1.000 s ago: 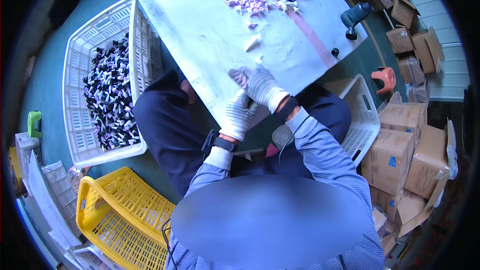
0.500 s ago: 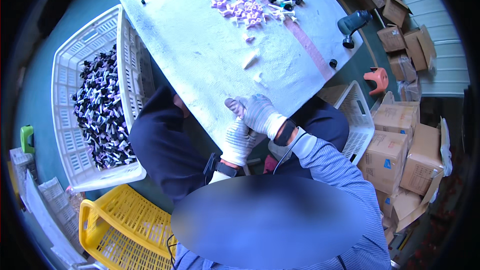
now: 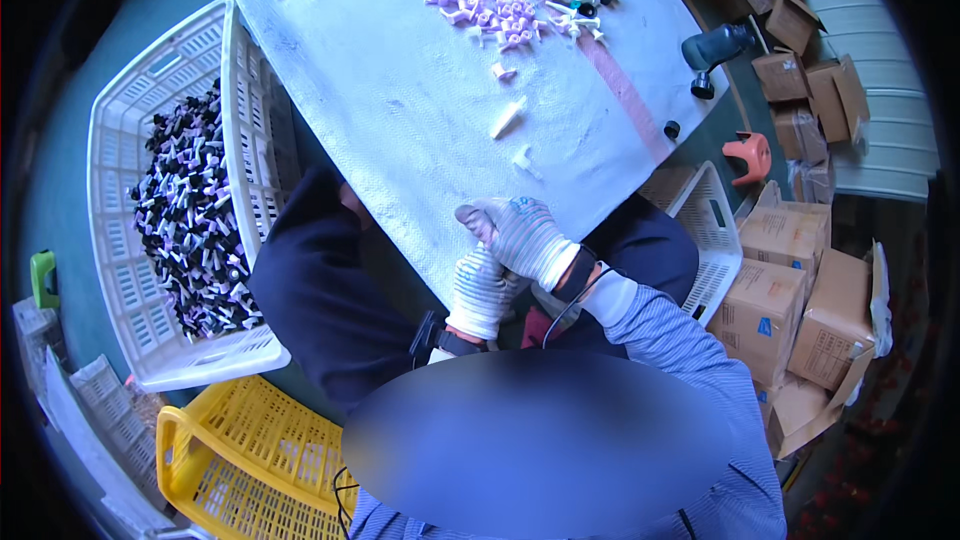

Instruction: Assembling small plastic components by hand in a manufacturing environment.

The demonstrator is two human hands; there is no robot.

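My left hand point(image 3: 482, 290) and my right hand point(image 3: 530, 236), both in white striped knit gloves, are pressed together at the near edge of the white-covered table point(image 3: 400, 110). The right hand lies over the left one's fingertips, its thumb side pointing left. Both look closed, and whatever is between them is hidden. Just beyond the hands lie a translucent white piece point(image 3: 525, 162) and a white cone-shaped piece point(image 3: 508, 118). Farther off sit a single pink piece point(image 3: 502, 72) and a heap of small pink plastic pieces point(image 3: 500, 12).
Black and white pieces point(image 3: 582, 2) lie beside the pink heap. A dark teal bottle-like tool point(image 3: 715, 48) is at the table's right edge. On the left stands a white crate point(image 3: 245, 140) of mixed parts, with a yellow basket point(image 3: 250, 420) nearer. Cardboard boxes point(image 3: 785, 235) are stacked right.
The view has shifted slightly, so the table and crate sit a little differently. My hands stay joined at the table edge, with only a small shift of the fingers.
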